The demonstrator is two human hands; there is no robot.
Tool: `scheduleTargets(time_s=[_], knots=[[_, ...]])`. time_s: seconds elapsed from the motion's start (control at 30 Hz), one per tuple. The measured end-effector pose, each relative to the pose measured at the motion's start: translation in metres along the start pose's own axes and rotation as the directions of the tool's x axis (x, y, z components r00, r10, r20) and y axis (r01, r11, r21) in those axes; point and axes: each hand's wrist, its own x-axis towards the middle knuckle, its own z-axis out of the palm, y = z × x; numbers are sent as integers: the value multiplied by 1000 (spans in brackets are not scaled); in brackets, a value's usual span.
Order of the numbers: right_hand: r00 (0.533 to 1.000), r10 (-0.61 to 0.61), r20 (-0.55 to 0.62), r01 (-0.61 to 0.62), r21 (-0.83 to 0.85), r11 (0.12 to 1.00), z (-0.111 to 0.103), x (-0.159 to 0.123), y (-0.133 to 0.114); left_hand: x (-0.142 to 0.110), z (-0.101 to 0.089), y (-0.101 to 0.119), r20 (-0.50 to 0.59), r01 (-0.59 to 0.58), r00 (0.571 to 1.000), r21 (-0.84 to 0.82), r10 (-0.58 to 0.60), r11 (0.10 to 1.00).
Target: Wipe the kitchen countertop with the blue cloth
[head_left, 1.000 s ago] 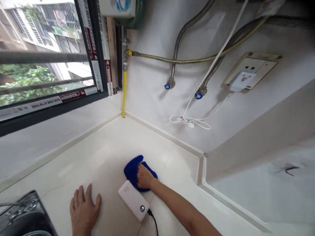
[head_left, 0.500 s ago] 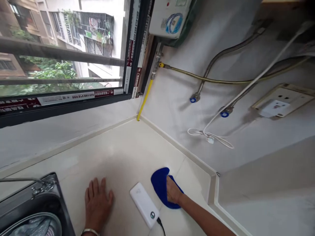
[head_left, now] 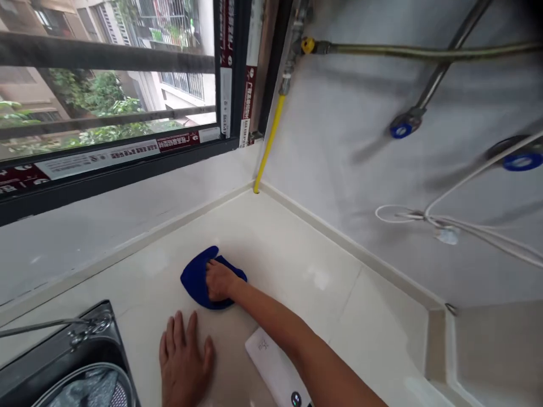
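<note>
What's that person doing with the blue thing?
The person's right hand presses a crumpled blue cloth flat onto the cream stone countertop, below the window. Their left hand rests palm down on the counter beside a steel sink. A white rectangular power bank lies under the right forearm.

Right hand (head_left: 218,281) pressing blue cloth (head_left: 195,278) on counter (head_left: 297,265); left hand (head_left: 184,359) flat.

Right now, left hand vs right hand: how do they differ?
The right hand presses on the blue cloth; the left hand lies bare on the countertop, touching nothing else. The right hand reaches farther toward the window; the left hand sits nearer, beside the sink. The left hand's fingers are spread flat; the right's curl. Both rest palm down.
</note>
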Motion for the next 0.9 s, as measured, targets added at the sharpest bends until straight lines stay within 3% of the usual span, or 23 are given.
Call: scheduleTargets(time_s=[0.07, 0.2, 0.37, 0.53, 0.6, 0.7, 0.9], knots=[[998, 43, -47, -43, 0, 999, -2, 10, 13, 2, -2, 0, 20, 0, 1000, 11, 0, 1000], [944, 322, -74, -319, 44, 947, -2, 2, 57, 5, -6, 1, 56, 4, 998, 21, -6, 1000], [786, 614, -72, -607, 96, 789, 11, -50, 114, 7, -9, 2, 101, 21, 995, 36, -25, 999], [583, 813, -11, -812, 42, 583, 20, -147, 146, 7, -7, 0, 97, 30, 995, 33, -33, 999], [504, 864, -11, -864, 12, 504, 22, -190, 144, 7, -7, 2, 82, 29, 996, 25, -31, 999], [424, 906, 4, -905, -29, 424, 27, -245, 124, 7, -9, 5, 52, 26, 998, 14, -27, 1000], [348, 937, 32, -933, -89, 350, 44, -320, 40, 4, -1, -11, -9, -66, 998, -101, 65, 993]])
